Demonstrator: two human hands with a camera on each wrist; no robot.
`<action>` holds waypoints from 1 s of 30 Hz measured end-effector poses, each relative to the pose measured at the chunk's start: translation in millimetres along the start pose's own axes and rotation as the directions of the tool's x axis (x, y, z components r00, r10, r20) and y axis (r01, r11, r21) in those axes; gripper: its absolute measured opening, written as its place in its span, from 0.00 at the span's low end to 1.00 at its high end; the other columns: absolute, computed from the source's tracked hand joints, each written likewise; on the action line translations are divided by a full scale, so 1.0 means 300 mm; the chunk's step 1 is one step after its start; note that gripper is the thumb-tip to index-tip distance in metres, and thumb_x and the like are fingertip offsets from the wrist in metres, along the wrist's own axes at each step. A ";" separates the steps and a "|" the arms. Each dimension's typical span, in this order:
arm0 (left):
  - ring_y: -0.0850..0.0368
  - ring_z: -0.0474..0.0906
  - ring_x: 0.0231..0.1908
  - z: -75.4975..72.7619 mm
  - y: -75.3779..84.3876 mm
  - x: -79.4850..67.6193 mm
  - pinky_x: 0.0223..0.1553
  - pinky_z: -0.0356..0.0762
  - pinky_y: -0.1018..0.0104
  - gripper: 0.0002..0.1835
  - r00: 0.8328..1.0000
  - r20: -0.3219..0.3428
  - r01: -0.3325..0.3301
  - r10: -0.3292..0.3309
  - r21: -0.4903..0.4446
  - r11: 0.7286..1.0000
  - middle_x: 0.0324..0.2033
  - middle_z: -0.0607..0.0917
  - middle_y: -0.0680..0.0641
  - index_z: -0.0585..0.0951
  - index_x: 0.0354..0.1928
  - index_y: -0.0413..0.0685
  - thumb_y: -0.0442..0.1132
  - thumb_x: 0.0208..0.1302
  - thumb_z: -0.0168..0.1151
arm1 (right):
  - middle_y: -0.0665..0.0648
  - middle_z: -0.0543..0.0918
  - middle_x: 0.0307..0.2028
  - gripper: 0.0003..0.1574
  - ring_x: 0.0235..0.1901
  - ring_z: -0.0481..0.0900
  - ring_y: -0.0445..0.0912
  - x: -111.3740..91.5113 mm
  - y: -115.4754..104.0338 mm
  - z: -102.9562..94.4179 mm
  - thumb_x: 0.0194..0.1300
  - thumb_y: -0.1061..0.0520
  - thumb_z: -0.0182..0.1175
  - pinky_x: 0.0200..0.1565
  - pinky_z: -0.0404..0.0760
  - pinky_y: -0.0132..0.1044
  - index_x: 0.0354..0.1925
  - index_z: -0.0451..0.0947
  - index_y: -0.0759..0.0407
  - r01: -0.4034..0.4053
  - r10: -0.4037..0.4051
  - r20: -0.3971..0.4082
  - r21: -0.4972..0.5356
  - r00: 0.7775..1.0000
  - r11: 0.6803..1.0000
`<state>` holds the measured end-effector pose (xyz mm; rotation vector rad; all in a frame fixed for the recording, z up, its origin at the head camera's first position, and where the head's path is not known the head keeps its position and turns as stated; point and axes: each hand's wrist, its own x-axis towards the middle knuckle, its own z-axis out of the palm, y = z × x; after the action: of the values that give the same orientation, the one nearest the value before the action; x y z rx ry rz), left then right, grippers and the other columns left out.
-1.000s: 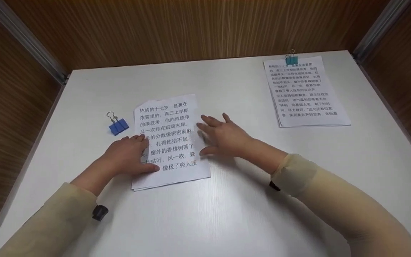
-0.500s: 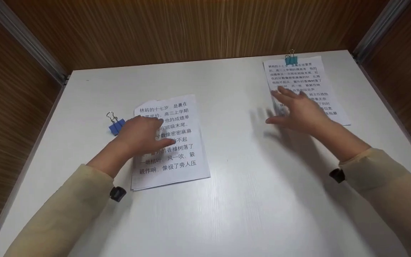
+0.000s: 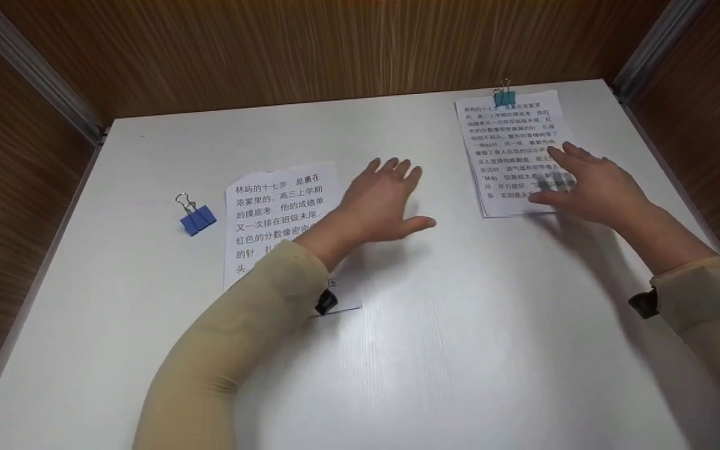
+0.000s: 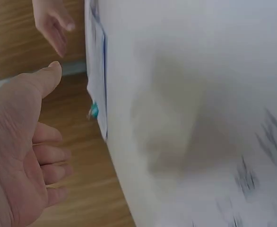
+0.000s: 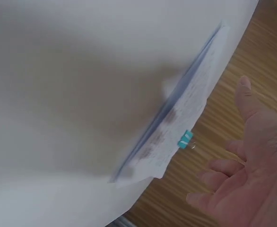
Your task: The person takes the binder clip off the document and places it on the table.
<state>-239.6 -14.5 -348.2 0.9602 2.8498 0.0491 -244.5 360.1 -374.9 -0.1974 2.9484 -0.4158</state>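
My left hand hovers over the table just right of the left stack of printed paper, its fingers extended and holding nothing. That forearm covers the lower part of the stack. My right hand is above the lower right part of the other paper stack, fingers loosely spread. In the right wrist view a gap shows between this hand and the stack. A teal binder clip grips the right stack's top edge. Left of the unclipped stack lies a blue binder clip.
The white table is enclosed by brown wood-grain panels at the back and both sides. Metal posts stand at the rear corners.
My left hand has left the left stack and swung right across it. My right hand has moved from that stack's right edge over to the clipped stack. Both stacks lie where they were.
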 end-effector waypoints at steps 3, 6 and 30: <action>0.46 0.52 0.82 0.031 0.079 0.060 0.82 0.44 0.50 0.53 0.999 0.032 -0.037 0.036 0.033 0.999 0.82 0.59 0.42 0.59 0.84 0.47 0.77 0.72 0.49 | 0.73 0.50 0.82 0.70 0.75 0.52 0.80 0.004 0.025 0.015 0.66 0.23 0.65 0.69 0.57 0.78 0.85 0.49 0.59 -0.020 0.020 0.030 0.001 0.999 1.000; 0.47 0.49 0.83 0.070 0.148 0.113 0.82 0.42 0.52 0.54 0.996 0.055 -0.066 0.063 0.048 0.997 0.83 0.57 0.45 0.57 0.85 0.50 0.79 0.71 0.45 | 0.74 0.49 0.81 0.70 0.74 0.52 0.81 0.006 0.047 0.026 0.66 0.23 0.65 0.68 0.58 0.79 0.85 0.48 0.58 -0.046 0.046 0.050 -0.002 0.998 0.999; 0.53 0.35 0.84 0.198 0.288 0.219 0.81 0.29 0.63 0.52 0.976 0.173 -0.129 0.129 -0.009 0.992 0.85 0.46 0.50 0.49 0.86 0.48 0.77 0.75 0.36 | 0.77 0.50 0.80 0.64 0.75 0.51 0.79 0.041 0.117 0.060 0.71 0.20 0.55 0.70 0.59 0.76 0.83 0.54 0.62 -0.034 0.038 0.201 -0.024 0.979 0.999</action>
<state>-231.5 93.2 -408.2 1.0923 2.6279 -0.0234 -257.1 386.8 -403.7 -0.1775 2.7537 -0.3387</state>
